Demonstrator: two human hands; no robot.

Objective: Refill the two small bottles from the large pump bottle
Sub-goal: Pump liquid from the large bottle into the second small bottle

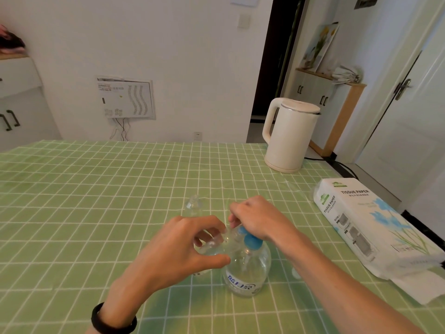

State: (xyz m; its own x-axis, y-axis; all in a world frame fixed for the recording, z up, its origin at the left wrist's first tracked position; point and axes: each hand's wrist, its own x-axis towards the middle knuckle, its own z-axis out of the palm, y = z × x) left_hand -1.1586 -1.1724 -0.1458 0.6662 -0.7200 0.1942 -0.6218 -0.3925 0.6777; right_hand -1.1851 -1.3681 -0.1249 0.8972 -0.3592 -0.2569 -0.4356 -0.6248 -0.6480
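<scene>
The large clear pump bottle (246,268) with a blue pump head and a blue-lettered label stands on the green checked tablecloth near the front middle. My left hand (190,247) holds a small clear bottle (212,244) up beside the pump spout, fingers and thumb curled round it. My right hand (255,218) rests on top of the blue pump head, fingers bent down over the spout. A second small clear bottle (193,204) stands upright on the cloth just behind my left hand.
A cream electric kettle (291,133) stands at the back right of the table (96,189), its cord trailing off the edge. A white tissue paper pack (366,222) lies along the right edge. A small clear cap-like piece (295,273) lies under my right forearm.
</scene>
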